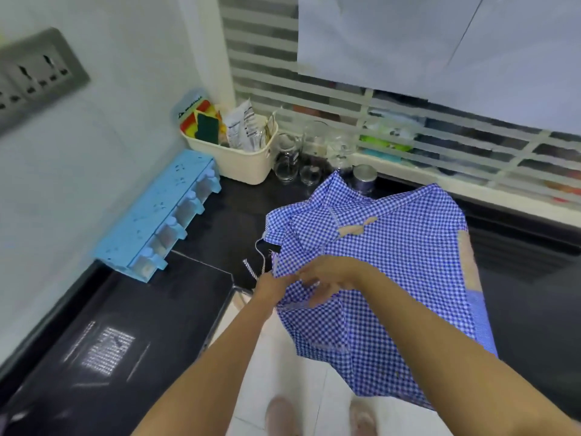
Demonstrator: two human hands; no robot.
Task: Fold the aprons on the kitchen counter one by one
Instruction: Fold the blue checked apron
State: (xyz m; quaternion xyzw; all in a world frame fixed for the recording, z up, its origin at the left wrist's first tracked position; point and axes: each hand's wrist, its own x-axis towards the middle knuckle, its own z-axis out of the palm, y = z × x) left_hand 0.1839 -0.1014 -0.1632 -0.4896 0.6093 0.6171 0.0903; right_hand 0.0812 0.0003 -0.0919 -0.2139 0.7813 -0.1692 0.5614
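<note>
A blue rack (157, 215) stands against the wall on the black counter (207, 228), with a cream basket (242, 166) and glasses (286, 166) behind it. The left hand (271, 286) grasps the near-left edge of the checked apron (399, 265), which drapes over the counter's front. The right hand (328, 275) lies on that same edge; I cannot tell whether it grips.

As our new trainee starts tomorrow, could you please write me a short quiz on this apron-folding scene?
1. True or false: the blue-and-white checked cloth apron lies neatly folded on the black counter.
2. What stands left of the cream plastic basket? A light blue spice rack; B red kettle; C wooden board.
3. How many hands touch the apron?
Key: 1 false; 2 A; 3 two, the left hand and the right hand.
</note>
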